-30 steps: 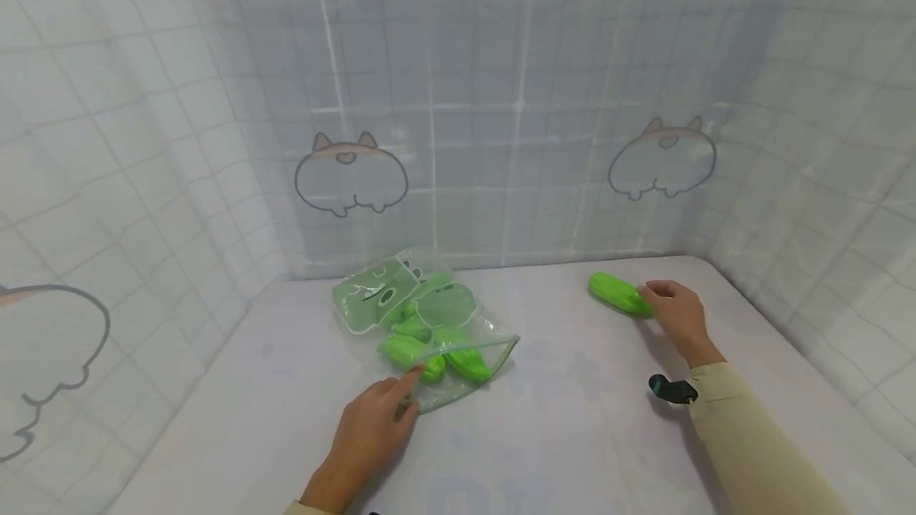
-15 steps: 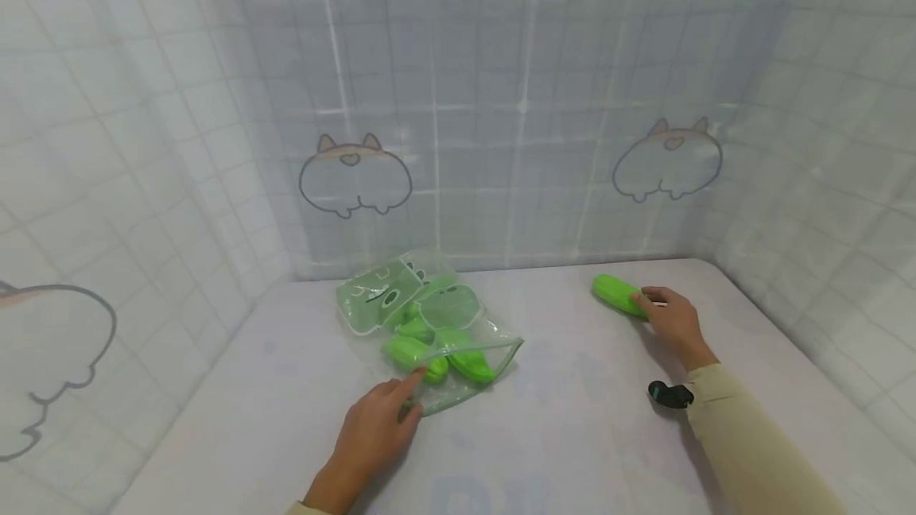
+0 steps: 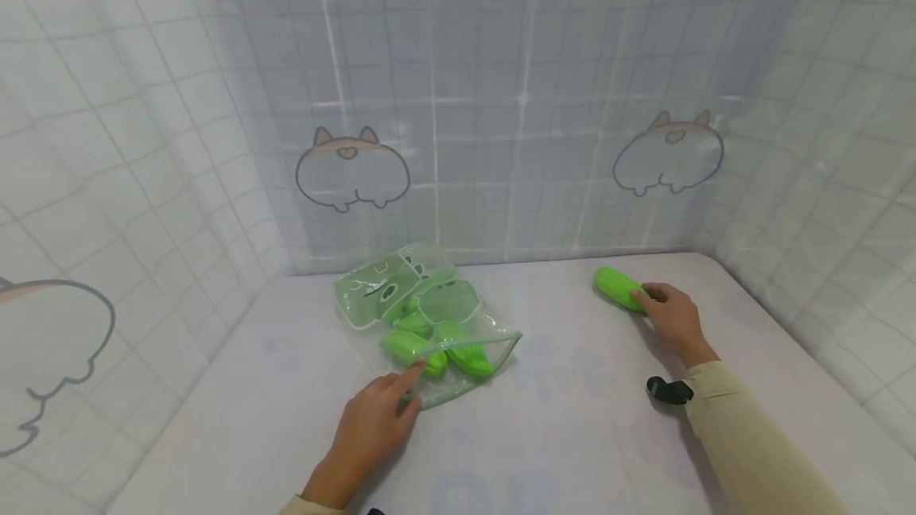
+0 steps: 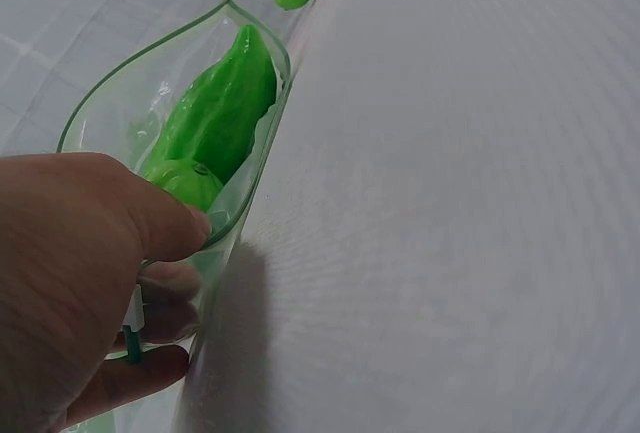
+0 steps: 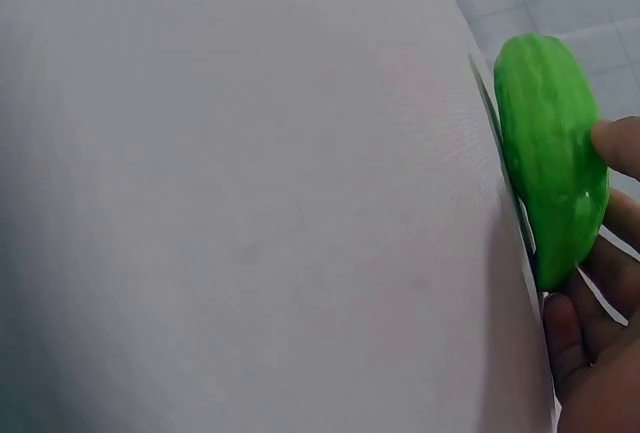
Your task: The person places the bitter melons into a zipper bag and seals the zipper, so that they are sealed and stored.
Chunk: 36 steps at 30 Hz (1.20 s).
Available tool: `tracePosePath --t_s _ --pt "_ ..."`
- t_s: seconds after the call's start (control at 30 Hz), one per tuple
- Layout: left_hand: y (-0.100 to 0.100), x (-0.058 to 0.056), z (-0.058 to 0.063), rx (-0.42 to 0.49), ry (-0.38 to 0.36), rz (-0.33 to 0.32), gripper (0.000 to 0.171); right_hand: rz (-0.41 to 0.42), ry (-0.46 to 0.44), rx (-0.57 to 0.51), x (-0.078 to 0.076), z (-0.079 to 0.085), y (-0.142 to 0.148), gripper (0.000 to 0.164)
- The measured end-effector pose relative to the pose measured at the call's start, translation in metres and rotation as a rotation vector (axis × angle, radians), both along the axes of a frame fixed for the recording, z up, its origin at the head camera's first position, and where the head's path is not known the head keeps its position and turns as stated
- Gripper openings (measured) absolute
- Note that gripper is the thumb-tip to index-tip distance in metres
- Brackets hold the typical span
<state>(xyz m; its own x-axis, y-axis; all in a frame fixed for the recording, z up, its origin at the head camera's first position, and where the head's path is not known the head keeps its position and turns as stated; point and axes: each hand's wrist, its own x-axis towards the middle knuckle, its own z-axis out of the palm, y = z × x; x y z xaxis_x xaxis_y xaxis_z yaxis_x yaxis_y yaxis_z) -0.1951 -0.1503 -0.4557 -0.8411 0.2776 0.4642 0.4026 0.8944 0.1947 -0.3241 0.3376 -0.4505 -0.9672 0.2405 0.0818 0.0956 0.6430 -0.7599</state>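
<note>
On the left of the table lies a clear zip bag (image 3: pixel 468 396) with green cartoon print. Inside are several bright green bitter melons (image 3: pixel 468 356), partly hidden by the print. My left hand (image 3: pixel 374 420) pinches the near edge of the bag, and in the left wrist view the bag's mouth gapes beside the thumb (image 4: pixel 175 223). At the far right another bitter melon (image 3: pixel 617 287), ridged and tapered, lies on the table. Its near end is between the thumb and fingers of my right hand (image 3: pixel 674 320). In the right wrist view the thumb presses this bitter melon's (image 5: pixel 545 123) side.
A white table (image 3: pixel 558 420) spreads under both hands. Tile-patterned curtains with cartoon animals enclose it on the left (image 3: pixel 143 181), back (image 3: pixel 501 181) and right (image 3: pixel 823 221). Between the bag and the single melon lies bare tabletop.
My right hand's fingers have moved slightly left along the bitter melon. The left hand and the bag stay put, and the head view has shifted a little.
</note>
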Motion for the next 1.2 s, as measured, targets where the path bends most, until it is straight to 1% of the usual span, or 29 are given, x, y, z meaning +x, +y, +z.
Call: tracePosePath --t_s 0.23,0.4,0.5,0.6,0.83,0.97,1.2 --pt "-0.001 0.002 -0.001 0.005 -0.024 0.007 0.057 -0.007 -0.002 -0.021 -0.001 -0.004 -0.001 0.071" --pt "0.0 0.002 -0.001 0.01 -0.028 0.008 0.057 -0.027 0.012 -0.043 0.002 -0.005 -0.002 0.071" --pt "0.0 0.003 -0.001 0.012 -0.029 0.007 0.057 -0.04 0.028 -0.074 0.004 -0.006 -0.003 0.068" --pt "0.001 0.002 -0.001 0.012 -0.02 0.002 0.057 -0.051 0.039 -0.104 0.007 -0.005 -0.003 0.068" --pt "0.0 0.0 -0.005 0.004 0.026 -0.02 0.057 -0.063 0.046 -0.159 0.011 -0.002 -0.001 0.071" --pt "0.0 -0.001 -0.006 0.002 0.029 -0.021 0.057 -0.068 0.05 -0.185 0.013 0.001 -0.002 0.071" --pt "-0.001 -0.001 -0.004 0.001 0.037 -0.015 0.057 -0.059 0.055 -0.237 0.014 0.004 -0.008 0.071"
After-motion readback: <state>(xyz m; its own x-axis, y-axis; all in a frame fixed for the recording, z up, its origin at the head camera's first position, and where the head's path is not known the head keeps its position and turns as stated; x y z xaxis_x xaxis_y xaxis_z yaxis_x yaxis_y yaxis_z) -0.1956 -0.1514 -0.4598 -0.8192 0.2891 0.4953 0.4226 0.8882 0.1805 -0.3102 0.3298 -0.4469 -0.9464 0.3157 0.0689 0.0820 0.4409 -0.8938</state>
